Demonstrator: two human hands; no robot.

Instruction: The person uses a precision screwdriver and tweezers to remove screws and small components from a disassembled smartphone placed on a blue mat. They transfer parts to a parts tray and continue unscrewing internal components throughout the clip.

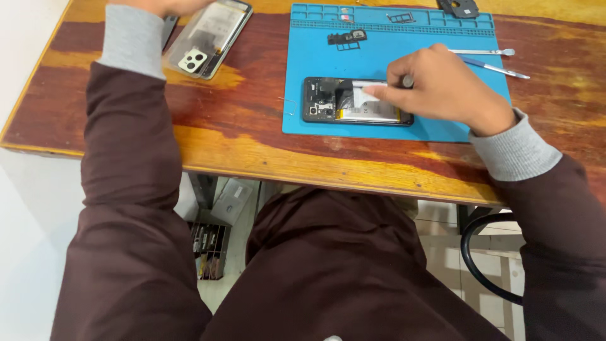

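An opened black phone (344, 103) lies on a blue work mat (303, 69), its battery and camera parts exposed. My right hand (445, 85) rests over the phone's right end, fingers pinched on a thin tool whose tip touches the battery area. My left hand (165, 5) is at the top edge, mostly out of view, next to the phone's removed back cover (208, 39), which lies on the wooden table. Whether the left hand grips anything cannot be told.
A small black bracket piece (347, 38) and a card tray (399, 17) lie at the mat's top. Metal tweezers and a spudger (489, 60) sit right of my hand. Another black part (457, 7) lies beyond the mat. The table edge (315, 167) is near me.
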